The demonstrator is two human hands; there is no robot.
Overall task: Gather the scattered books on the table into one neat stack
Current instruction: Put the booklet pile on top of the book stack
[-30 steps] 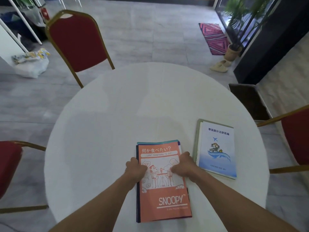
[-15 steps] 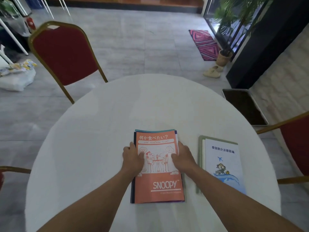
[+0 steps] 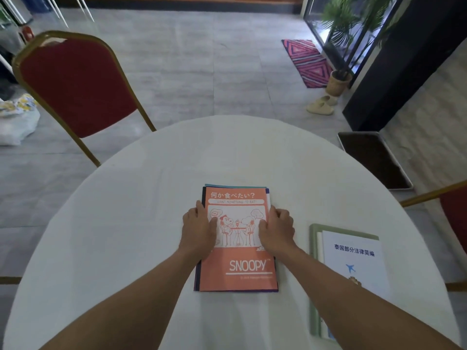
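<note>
Both hands lie flat on the sides of a small stack of books [image 3: 236,238] near the middle of the round white table [image 3: 126,236]: the left hand [image 3: 198,229] is pressed palm-down over the stack's left edge, fingers together and pointing away from the person, thumb laid on the cover, while the right hand [image 3: 276,229] covers the right edge with its fingers curled down against the side of the stack, so neither hand pinches or lifts anything; they bracket it. The top book is an orange Snoopy booklet [image 3: 237,269] with Japanese lettering at its head and a cartoon panel in the middle (the hands cover the panel's outer margins). Beneath it a dark navy cover shows along the left and bottom edges, a teal edge peeks out at the far end, and a sliver of white and blue shows at the far right corner, so the stack is nearly but not perfectly squared. To the right, well apart from the stack, a white book with a blue aeroplane [image 3: 353,263] lies on top of a pale green book [image 3: 313,274], both partly hidden by the right forearm. Around the table stand a red chair with a gold frame [image 3: 75,84] at the far left and a second red chair [image 3: 454,213] at the right edge. On the floor beyond are a pink patterned rug [image 3: 308,61], a potted plant [image 3: 338,82], a pair of beige slippers [image 3: 321,106] and a dark tray [image 3: 374,160].
</note>
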